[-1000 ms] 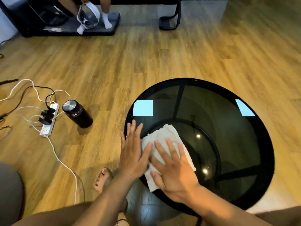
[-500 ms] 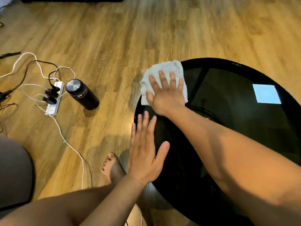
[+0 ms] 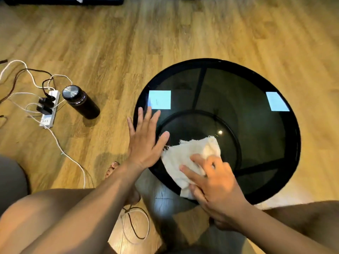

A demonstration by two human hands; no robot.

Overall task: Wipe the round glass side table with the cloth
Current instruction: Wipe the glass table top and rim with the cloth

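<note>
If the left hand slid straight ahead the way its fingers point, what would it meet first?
Nothing solid, it seems: the left hand lies flat at the glass table's left edge, fingers aimed at a bright square reflection. Beyond is bare glass, then the far rim.

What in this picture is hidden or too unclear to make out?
Head view, the only one:
- Cloth: its near part is covered by the right hand, which is motion-blurred.
- Glass table: ceiling-light reflections mask whether it is clean.
- Power strip: sockets too small to count.
- Left hand: whether it presses the glass is unclear.
</note>
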